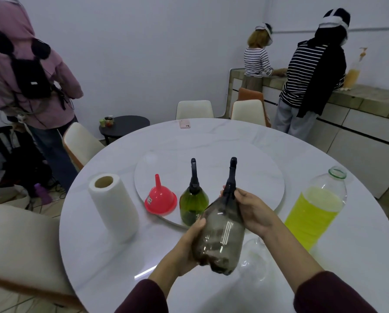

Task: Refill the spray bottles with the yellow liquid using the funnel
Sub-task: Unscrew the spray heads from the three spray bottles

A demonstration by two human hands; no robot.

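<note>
The grey bottle (220, 236) is in the air above the near part of the table (234, 136), tilted with its black sprayer (230, 177) pointing away from the person. It looks like thin smoky plastic and seems almost empty, so it is probably light and may give a little when it is squeezed; the smooth wall could also slip. The left hand (189, 242) is wrapped around the lower body, and the right hand (250, 211) is closed on the neck just under the sprayer, which seems the right place to unscrew the head. The wide body is the better place to hold it steady. Just beyond it stands the green bottle (193, 205), upright, with its sprayer on. Left of that, the red funnel (160, 198) sits mouth down on the turntable (256, 168); it is stiff and light, easy to lift by its spout. At the right stands the big bottle (317, 211) of yellow liquid, open and more than half full, so it is likely heavy and needs a grip on the body. The paper roll (114, 206) stands at the left.
</note>
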